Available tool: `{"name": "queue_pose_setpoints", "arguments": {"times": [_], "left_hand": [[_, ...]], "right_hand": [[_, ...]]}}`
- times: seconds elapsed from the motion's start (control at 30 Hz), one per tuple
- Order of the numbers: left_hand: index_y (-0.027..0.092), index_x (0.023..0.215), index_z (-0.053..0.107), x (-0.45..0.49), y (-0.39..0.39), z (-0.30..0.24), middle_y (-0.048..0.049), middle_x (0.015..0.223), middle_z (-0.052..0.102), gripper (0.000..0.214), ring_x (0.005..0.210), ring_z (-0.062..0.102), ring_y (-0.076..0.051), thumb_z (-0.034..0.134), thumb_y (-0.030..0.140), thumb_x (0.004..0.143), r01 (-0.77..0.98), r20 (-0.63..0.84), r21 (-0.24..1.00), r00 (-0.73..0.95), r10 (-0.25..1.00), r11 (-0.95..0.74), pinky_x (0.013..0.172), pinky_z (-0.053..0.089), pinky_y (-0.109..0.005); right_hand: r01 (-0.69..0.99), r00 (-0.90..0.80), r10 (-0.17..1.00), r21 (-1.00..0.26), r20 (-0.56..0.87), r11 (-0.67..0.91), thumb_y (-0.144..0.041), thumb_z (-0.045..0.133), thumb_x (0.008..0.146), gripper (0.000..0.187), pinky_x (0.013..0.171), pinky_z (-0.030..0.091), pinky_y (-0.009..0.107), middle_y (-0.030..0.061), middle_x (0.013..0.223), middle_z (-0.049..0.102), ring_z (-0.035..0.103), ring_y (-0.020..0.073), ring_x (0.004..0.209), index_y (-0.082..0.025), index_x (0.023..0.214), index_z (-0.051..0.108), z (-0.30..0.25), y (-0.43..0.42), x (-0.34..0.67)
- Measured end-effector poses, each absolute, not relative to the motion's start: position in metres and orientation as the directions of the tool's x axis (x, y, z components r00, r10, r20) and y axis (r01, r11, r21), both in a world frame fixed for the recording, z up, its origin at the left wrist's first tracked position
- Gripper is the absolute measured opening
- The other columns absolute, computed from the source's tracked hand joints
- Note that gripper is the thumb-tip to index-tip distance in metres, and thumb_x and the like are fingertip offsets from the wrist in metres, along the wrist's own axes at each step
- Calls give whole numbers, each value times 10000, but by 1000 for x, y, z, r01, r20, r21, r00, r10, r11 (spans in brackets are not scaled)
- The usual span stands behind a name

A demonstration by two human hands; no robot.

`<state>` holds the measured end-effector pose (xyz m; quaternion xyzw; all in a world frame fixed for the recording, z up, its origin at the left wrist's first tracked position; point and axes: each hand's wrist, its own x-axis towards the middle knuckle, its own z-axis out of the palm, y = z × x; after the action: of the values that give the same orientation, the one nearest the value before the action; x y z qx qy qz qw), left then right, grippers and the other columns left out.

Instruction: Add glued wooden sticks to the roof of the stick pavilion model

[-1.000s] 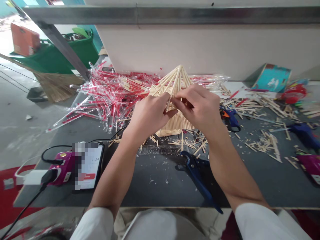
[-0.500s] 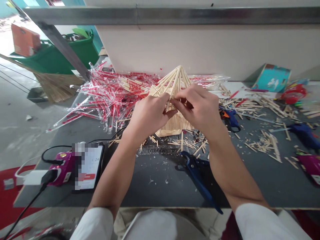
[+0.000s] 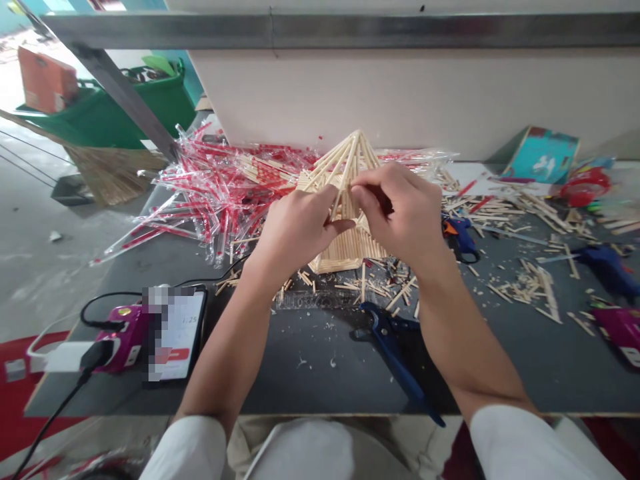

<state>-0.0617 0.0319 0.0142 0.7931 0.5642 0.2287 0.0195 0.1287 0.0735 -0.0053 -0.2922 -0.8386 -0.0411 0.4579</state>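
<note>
Pale peaked frame of thin wooden sticks (image 3: 347, 167) is standing on the dark grey table (image 3: 310, 400), just in front of a heap of clear plastic wrappers with red print (image 3: 220, 200). The left hand (image 3: 295, 237) is curling against the frame's middle, its fingers partly closed on the slanted sticks (image 3: 340, 193) and its thumb reaching toward the other hand. The right hand (image 3: 400, 213) is arching over from the opposite side, with its fingertips drawn together at those same sticks (the knuckles hide whether they are gripping one or only pressing on it). Working this close together seems right for such a light frame: small, even pressure from opposite sides is likely to be steadier than a hard squeeze from one hand. Blue-handled scissors (image 3: 393, 353) are lying near the right forearm, a clear plastic ruler (image 3: 315, 300) is sitting just below the frame, and a blue glue gun (image 3: 607, 270) is resting towards the right edge of the table, beyond scattered wooden offcuts (image 3: 530, 287).
</note>
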Motion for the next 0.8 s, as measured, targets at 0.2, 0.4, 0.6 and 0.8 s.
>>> {"name": "queue_pose_setpoints", "arguments": {"times": [0.2, 0.4, 0.6, 0.8], "left_hand": [[201, 840, 577, -61, 33, 13, -1, 664, 638, 395, 610, 564, -165, 699, 570, 911, 891, 352, 273, 257, 900, -361, 594, 339, -307], [207, 823, 562, -61, 32, 11, -23, 684, 645, 429, 606, 566, -166, 623, 615, 943, 898, 364, 261, 250, 897, -356, 586, 332, -309], [211, 874, 568, -68, 29, 19, -6, 751, 703, 310, 661, 616, -165, 688, 493, 921, 832, 303, 358, 325, 896, -423, 593, 356, -296], [195, 986, 643, -71, 27, 25, -11, 798, 762, 154, 599, 610, -114, 505, 264, 984, 730, 250, 552, 316, 915, -403, 611, 427, -272]], "right_hand": [[538, -398, 459, -202, 795, 818, -284, 515, 1041, 122, 702, 447, 307, 16, 873, 664, 593, 141, 757, -219, 1030, 618, -4, 74, 129], [549, -388, 518, -260, 763, 794, -316, 506, 1046, 131, 728, 477, 336, 31, 906, 679, 617, 162, 780, -245, 1042, 616, -4, 72, 129], [548, -381, 531, -278, 757, 789, -323, 487, 1052, 160, 724, 475, 330, 30, 887, 668, 603, 152, 765, -238, 1028, 620, -2, 71, 130], [503, -377, 579, -366, 723, 783, -338, 543, 1028, 136, 706, 504, 321, 15, 870, 656, 603, 135, 740, -234, 1021, 631, 2, 74, 137]]}}
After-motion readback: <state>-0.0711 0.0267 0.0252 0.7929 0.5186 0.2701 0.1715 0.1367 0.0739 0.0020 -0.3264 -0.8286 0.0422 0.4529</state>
